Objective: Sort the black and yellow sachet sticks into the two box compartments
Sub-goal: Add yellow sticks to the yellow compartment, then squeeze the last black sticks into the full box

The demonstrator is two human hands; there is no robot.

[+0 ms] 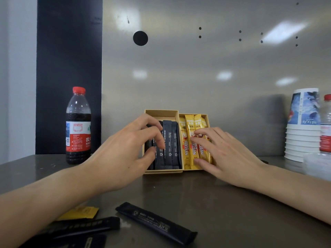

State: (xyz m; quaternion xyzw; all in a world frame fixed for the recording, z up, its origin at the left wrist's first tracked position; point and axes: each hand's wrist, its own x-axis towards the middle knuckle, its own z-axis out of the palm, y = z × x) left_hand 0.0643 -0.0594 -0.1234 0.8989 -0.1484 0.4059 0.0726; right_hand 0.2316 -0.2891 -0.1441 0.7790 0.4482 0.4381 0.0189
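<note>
A tan cardboard box (162,112) with two compartments stands mid-table against the metal wall. Several black sachet sticks (170,145) stand in its left compartment, several yellow sachet sticks (189,140) in its right. My left hand (125,149) curls its fingers and thumb around the leftmost black sticks in the box. My right hand (222,151) lies on the yellow sticks with fingers nearly straight, thumb at the box's front edge. Loose near me lie a black stick (155,222), another black stick (80,227) and a yellow stick (80,213), partly hidden by my left forearm.
A dark drink bottle (78,126) with a red cap stands left of the box. A stack of paper cups (303,126) and another red-capped bottle (326,124) stand at the right edge. The grey metal tabletop (223,203) runs to the wall.
</note>
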